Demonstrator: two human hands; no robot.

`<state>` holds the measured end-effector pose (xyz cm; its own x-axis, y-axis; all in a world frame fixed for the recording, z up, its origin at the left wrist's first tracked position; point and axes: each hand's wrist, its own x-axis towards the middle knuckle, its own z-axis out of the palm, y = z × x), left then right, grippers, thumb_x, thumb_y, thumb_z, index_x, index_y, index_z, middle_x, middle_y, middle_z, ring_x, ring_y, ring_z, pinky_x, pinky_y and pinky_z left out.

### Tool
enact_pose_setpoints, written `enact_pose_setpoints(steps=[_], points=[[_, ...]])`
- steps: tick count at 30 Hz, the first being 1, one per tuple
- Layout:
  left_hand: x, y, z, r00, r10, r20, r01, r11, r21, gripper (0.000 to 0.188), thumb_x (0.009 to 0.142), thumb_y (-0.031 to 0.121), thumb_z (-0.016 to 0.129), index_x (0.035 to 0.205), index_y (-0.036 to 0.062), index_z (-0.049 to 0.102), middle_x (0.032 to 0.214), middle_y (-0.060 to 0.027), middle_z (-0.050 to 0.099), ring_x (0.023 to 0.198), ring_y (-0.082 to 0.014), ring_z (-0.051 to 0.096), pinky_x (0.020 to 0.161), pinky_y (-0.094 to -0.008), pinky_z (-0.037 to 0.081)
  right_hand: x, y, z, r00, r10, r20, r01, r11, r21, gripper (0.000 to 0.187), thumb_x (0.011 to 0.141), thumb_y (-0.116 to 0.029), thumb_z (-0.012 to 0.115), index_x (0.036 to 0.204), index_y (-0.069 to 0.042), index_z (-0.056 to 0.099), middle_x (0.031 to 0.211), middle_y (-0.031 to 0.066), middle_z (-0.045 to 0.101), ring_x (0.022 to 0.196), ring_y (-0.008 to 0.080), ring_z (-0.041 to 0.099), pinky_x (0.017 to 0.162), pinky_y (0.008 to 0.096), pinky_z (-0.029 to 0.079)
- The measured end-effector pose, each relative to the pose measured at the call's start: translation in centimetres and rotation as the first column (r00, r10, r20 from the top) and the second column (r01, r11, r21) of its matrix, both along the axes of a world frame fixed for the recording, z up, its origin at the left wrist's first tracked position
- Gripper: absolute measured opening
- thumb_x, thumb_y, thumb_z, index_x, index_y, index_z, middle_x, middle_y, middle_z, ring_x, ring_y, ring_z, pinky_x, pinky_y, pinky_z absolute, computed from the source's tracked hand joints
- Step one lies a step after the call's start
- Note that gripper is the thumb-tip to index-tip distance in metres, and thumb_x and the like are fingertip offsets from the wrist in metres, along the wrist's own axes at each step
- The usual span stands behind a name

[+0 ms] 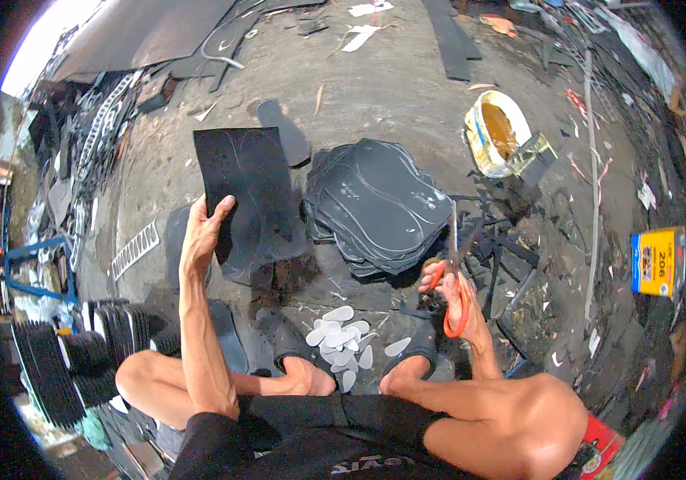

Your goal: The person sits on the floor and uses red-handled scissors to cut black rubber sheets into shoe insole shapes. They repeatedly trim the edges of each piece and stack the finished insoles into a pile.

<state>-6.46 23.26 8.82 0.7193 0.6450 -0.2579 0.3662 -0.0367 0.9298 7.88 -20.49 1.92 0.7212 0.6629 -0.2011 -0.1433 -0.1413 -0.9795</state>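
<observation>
Sheet (248, 200), centre-left, looks light and floppy; your left hand (203, 232) pinches its edge, your right hand (451, 292) grips orange scissors (455, 296).

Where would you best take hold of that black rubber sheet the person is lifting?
Probably on a bare side edge, as the left hand does now: it pinches the left edge of the black rubber sheet from the person's left. The sheet is thin, flat and held upright, so an edge offers the only pinchable part. The right hand holds orange-handled scissors.
</observation>
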Motion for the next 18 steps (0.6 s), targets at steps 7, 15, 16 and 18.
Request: enact_pose_setpoints(steps=[7,15,16,18], points=[[5.1,-11.8,1.7,0.929,-0.33,0.17,0.369,0.873,-0.32,0.088,0.087,0.007,0.08,0.159,-0.0007,0.029,0.154,-0.0111,0.046,0.137,-0.0224,0.048,0.114,-0.0356,0.039,3.7,1.0,1.8,0.974,0.197,0.108,-0.197,0.98,-0.016,0.055,0.11,-0.05,0.034,0.108,0.0,0.056,0.085,0.0135,0.061,0.078,0.0297,0.063,0.076,0.041,0.052],[6.8,-15.0,-0.3,0.867,-0.469,0.167,0.498,0.809,-0.312,0.075,0.09,0.009,0.078,0.155,0.0049,0.041,0.145,-0.0034,0.055,0.129,-0.0147,0.05,0.111,-0.0313,0.04,4.3,-2.6,3.5,0.91,0.18,0.372,-0.079,0.959,-0.272,0.047,0.107,-0.043,0.048,0.105,0.004,0.051,0.081,0.0285,0.06,0.079,0.0516,0.058,0.071,0.0549,0.044],[6.8,-14.9,-0.5,0.868,-0.467,0.166,0.496,0.815,-0.3,0.074,0.09,0.009,0.078,0.155,0.005,0.041,0.145,-0.0033,0.055,0.128,-0.0138,0.05,0.11,-0.0307,0.04,4.3,-2.6,3.4,0.911,0.209,0.355,-0.097,0.946,-0.308,0.047,0.107,-0.043,0.048,0.105,0.004,0.051,0.081,0.0282,0.06,0.078,0.0513,0.058,0.071,0.0548,0.044],[6.7,-14.6,-1.0,0.834,-0.525,0.168,0.551,0.801,-0.232,0.074,0.091,0.009,0.077,0.155,0.005,0.041,0.145,-0.0032,0.055,0.128,-0.0136,0.05,0.11,-0.0306,0.04,4.2,-2.6,3.9,0.909,0.266,0.32,-0.134,0.915,-0.381,0.048,0.106,-0.043,0.047,0.104,0.004,0.05,0.081,0.0277,0.06,0.076,0.0506,0.058,0.07,0.0545,0.044]])
